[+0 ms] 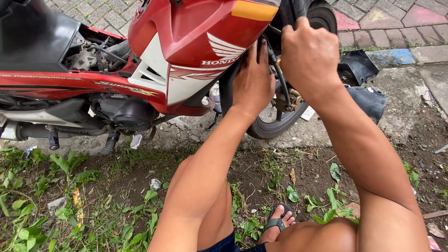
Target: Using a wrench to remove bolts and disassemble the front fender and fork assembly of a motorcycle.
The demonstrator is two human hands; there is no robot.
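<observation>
The motorcycle point(154, 56) stands across the top of the view, on concrete beside a paved walk, its long axis running left to right with the front end pointing right. At the far left lies its black seat point(32, 32); below that the red side panel point(70, 81) runs level, and under it sit the dark engine point(123, 112) and a footpeg point(111, 142) that hangs near the edge of the concrete. Further right, the red and white front fairing point(186, 51) rises toward an orange turn signal point(254, 10) at the top edge.

The left hand point(252, 84) lies flat, fingers together and pointing up, pressed against the dark inner edge of the fairing just left of the front fork; it grips nothing that can be seen. The right hand point(308, 56) is closed in a fist around something at the fork area, but the knuckles hide what it clamps. Between the two hands run black cables point(280, 79), and behind them the front wheel point(275, 123) rests on the concrete.

To the right of the wheel, loose black plastic covers point(366, 84) lie on the ground, touching one another. Weeds point(60, 186) and bare soil fill the bottom of the view, where a sandalled foot point(277, 221) rests between the person's knees.
</observation>
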